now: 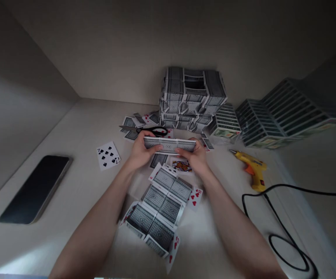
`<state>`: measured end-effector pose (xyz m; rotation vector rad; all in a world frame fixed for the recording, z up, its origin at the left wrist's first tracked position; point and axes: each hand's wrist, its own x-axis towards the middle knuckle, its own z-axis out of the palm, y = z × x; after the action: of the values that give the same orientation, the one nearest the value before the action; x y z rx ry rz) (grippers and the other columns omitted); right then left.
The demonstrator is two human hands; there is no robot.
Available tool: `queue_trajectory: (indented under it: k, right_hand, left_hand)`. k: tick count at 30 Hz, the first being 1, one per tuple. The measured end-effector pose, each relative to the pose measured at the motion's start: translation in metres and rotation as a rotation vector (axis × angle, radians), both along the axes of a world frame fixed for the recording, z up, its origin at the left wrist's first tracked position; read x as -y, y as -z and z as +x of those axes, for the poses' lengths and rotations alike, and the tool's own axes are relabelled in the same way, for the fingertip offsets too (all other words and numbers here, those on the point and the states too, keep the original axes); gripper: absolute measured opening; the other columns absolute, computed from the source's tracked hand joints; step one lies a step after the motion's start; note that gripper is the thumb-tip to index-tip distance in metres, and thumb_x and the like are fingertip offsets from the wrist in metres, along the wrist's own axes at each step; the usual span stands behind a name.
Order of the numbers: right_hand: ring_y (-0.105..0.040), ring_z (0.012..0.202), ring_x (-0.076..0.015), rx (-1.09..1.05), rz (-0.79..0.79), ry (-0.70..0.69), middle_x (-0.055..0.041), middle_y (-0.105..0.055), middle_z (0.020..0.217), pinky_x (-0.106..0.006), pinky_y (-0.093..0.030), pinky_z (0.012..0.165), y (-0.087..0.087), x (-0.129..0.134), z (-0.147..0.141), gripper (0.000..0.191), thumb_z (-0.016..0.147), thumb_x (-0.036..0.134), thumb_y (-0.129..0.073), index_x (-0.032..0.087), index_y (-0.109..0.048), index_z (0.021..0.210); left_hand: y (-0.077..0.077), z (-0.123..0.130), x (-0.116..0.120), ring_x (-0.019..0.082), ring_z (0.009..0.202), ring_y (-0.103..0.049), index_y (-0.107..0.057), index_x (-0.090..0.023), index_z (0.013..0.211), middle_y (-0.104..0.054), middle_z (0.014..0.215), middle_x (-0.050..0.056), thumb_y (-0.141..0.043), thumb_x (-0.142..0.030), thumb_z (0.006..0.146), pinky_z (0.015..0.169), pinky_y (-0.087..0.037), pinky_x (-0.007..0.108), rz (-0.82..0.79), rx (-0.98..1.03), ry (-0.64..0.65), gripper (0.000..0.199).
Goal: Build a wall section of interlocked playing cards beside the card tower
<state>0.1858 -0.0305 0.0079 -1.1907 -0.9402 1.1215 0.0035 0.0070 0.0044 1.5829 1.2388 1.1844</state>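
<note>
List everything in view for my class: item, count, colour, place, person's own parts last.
Card strip: one, grey and white, centre, held.
Card panel: one, grey and white, front centre.
Card structure: one, grey and white, back centre.
Loose cards: several, overlapping, mixed colours, centre.
Spade card: at least one, white and black, left.
Scissors: one, black-handled, behind strip.
Phone: one, black, far left.
Glue gun: one, yellow, right.
Cable: one, black, front right.
Striped stacks: about three, grey-green and white, back right.
Table: one, pale, underneath.
Walls: three, grey, back and sides.
Forearms: two, bare, front.
Left hand: one, bare, strip's left end.
Right hand: one, bare, strip's right end.
</note>
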Motion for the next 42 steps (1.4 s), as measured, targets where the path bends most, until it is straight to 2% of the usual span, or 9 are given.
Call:
queue_trajectory:
  k: [6, 14, 18, 22, 25, 28, 32, 36, 42]
  right_hand:
    - [-0.047, 0.044, -0.0095, 0.051, 0.015, 0.029, 0.0087, -0.052, 0.052, -0.023, -0.043, 0.04, -0.001, 0.002, -0.001, 0.035, 0.05, 0.028, -0.078, 0.021, -0.046, 0.062]
    - [-0.048, 0.046, -0.0094, 0.01, -0.013, 0.017, 0.0087, -0.053, 0.054, -0.023, -0.046, 0.041, 0.001, 0.0, -0.001, 0.034, 0.049, 0.026, -0.078, 0.021, -0.047, 0.063]
    - [-0.057, 0.058, -0.013, -0.087, -0.059, -0.039, 0.0062, -0.06, 0.066, -0.027, -0.053, 0.05, -0.001, -0.001, 0.004, 0.032, 0.052, 0.026, -0.077, 0.022, -0.052, 0.071]
    - [-0.063, 0.075, -0.0161, -0.328, -0.041, -0.146, 0.004, -0.066, 0.085, -0.033, -0.056, 0.065, -0.002, -0.003, 0.011, 0.032, 0.057, 0.024, -0.075, 0.024, -0.056, 0.083]
    - [-0.064, 0.081, -0.0148, -0.448, -0.03, -0.2, 0.0047, -0.068, 0.085, -0.035, -0.054, 0.079, -0.002, -0.002, 0.012, 0.033, 0.056, 0.017, -0.075, 0.025, -0.057, 0.083]
    - [-0.064, 0.077, -0.0144, -0.43, -0.042, -0.174, 0.0049, -0.068, 0.078, -0.033, -0.054, 0.078, -0.001, -0.002, 0.009, 0.031, 0.056, 0.016, -0.076, 0.024, -0.06, 0.081]
    - [-0.06, 0.07, -0.0154, -0.277, -0.02, -0.013, 0.002, -0.067, 0.08, -0.031, -0.052, 0.062, 0.001, -0.005, 0.012, 0.023, 0.066, 0.036, -0.068, 0.022, -0.061, 0.082]
    - [-0.058, 0.078, -0.0156, 0.142, 0.154, 0.239, 0.0, -0.065, 0.084, -0.029, -0.045, 0.071, 0.007, -0.008, 0.021, 0.023, 0.073, 0.04, -0.06, 0.021, -0.063, 0.085]
    - [-0.056, 0.069, -0.0176, 0.689, 0.233, 0.2, -0.0027, -0.064, 0.07, -0.03, -0.042, 0.068, 0.018, -0.008, 0.023, 0.016, 0.075, 0.031, -0.055, 0.019, -0.065, 0.073]
  left_hand:
    - [0.002, 0.001, -0.001, 0.012, 0.064, -0.048, -0.05, -0.019, 0.086, -0.051, 0.074, -0.003, -0.073, -0.026, 0.057, 0.06, -0.038, 0.024, 0.008, -0.003, -0.012, 0.038]
    - [0.0, 0.002, 0.0, 0.012, 0.066, -0.048, -0.05, -0.018, 0.085, -0.053, 0.074, -0.003, -0.073, -0.025, 0.057, 0.062, -0.039, 0.024, -0.003, -0.003, -0.028, 0.037]
    - [0.002, 0.003, -0.001, 0.013, 0.071, -0.052, -0.05, -0.019, 0.091, -0.055, 0.081, -0.002, -0.074, -0.028, 0.057, 0.065, -0.043, 0.025, 0.027, 0.069, -0.046, 0.043]
    - [0.002, 0.002, -0.001, 0.016, 0.078, -0.056, -0.049, -0.021, 0.099, -0.056, 0.093, 0.002, -0.076, -0.031, 0.056, 0.061, -0.049, 0.027, -0.025, 0.227, -0.051, 0.051]
    - [-0.002, -0.001, 0.0, 0.017, 0.074, -0.059, -0.052, -0.022, 0.097, -0.058, 0.096, 0.003, -0.071, -0.036, 0.062, 0.055, -0.051, 0.029, -0.146, 0.345, 0.009, 0.042]
    - [-0.004, -0.002, 0.0, 0.015, 0.069, -0.058, -0.058, -0.02, 0.087, -0.061, 0.087, 0.002, -0.068, -0.039, 0.065, 0.056, -0.051, 0.029, -0.188, 0.352, 0.043, 0.03]
    - [-0.001, -0.004, 0.0, 0.014, 0.069, -0.057, -0.064, -0.018, 0.08, -0.064, 0.079, 0.002, -0.068, -0.039, 0.066, 0.06, -0.046, 0.025, -0.091, 0.233, 0.018, 0.026]
    - [0.003, -0.005, 0.002, 0.014, 0.066, -0.056, -0.066, -0.018, 0.082, -0.065, 0.076, 0.002, -0.064, -0.041, 0.07, 0.057, -0.041, 0.024, -0.01, 0.023, 0.037, 0.025]
    - [0.002, -0.006, 0.005, 0.014, 0.07, -0.056, -0.065, -0.019, 0.074, -0.062, 0.077, 0.003, -0.058, -0.035, 0.076, 0.063, -0.042, 0.026, 0.243, -0.285, -0.027, 0.018]
